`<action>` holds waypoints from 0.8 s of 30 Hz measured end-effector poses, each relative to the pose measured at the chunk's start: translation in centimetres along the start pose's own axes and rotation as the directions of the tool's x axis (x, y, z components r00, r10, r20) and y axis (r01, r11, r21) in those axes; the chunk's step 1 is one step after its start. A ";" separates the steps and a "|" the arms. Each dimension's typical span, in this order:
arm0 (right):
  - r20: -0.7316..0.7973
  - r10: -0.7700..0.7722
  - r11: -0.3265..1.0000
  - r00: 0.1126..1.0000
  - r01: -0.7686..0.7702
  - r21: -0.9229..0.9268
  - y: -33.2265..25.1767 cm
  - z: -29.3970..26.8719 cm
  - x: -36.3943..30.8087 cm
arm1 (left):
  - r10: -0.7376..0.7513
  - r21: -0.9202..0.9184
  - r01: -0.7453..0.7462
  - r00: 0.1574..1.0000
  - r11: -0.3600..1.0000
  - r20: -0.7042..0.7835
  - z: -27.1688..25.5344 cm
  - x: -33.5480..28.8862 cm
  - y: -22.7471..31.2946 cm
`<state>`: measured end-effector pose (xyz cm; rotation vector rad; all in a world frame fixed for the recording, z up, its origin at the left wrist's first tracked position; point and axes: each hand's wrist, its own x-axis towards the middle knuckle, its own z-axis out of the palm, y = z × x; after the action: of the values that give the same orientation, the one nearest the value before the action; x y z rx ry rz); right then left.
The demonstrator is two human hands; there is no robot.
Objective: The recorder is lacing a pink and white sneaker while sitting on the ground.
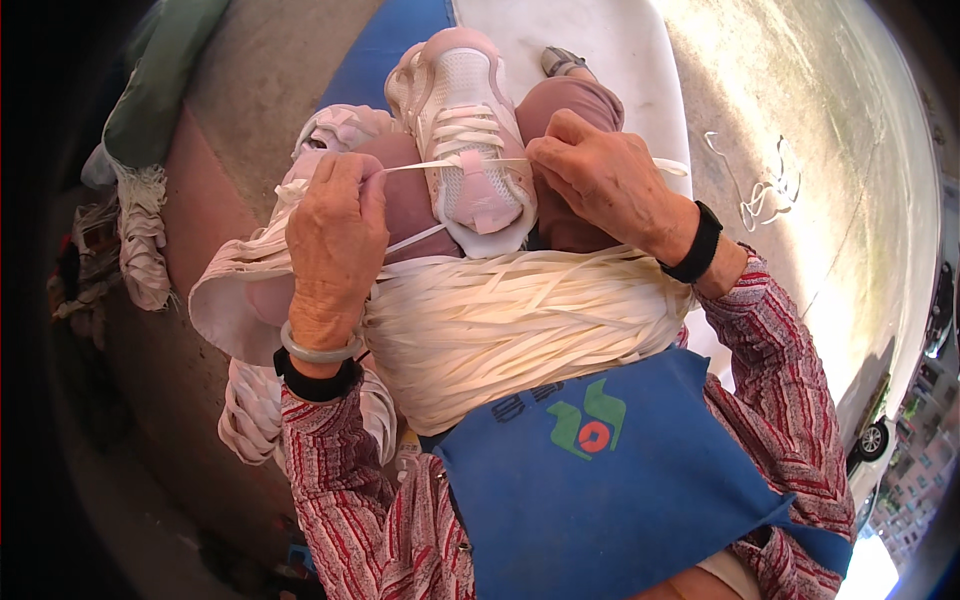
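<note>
One pink-white sneaker (pixel 475 185) | right of left hand (pixel 338 220), left of right hand (pixel 607 182) | both pinching white lace (pixel 415 166), taut

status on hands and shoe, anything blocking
Left hand and right hand pinching white lace, stretched across pink-and-white shoe. Shoe between knees, toe pointing away. Cream lace bundle at heel end, not covering lacing.

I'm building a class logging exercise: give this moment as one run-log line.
left hand: pinching white shoelace; right hand: pinching white shoelace; pink-and-white sneaker: toe pointing away; cream lace bundle: nearer the body
</note>
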<state>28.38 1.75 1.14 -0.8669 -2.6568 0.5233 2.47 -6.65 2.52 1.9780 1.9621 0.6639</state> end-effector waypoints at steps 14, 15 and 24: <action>-0.104 0.065 0.975 0.993 -0.040 0.219 2.7 -0.6 -0.6 | -0.191 -0.094 0.206 0.971 0.974 0.146 0.0 -0.9 -0.1; -0.125 0.079 0.973 0.989 -0.049 0.224 2.2 -0.9 -0.5 | -0.208 -0.130 0.222 0.971 0.966 0.118 0.1 -1.0 -0.1; 0.345 0.107 0.884 0.932 -0.248 0.396 0.5 -3.1 -1.3 | -0.384 -0.722 0.367 0.911 0.586 0.151 -1.9 -3.2 0.9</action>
<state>30.78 2.10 3.46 -0.9539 -2.5646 1.3472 2.41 -10.09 4.18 1.0129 1.6324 1.1321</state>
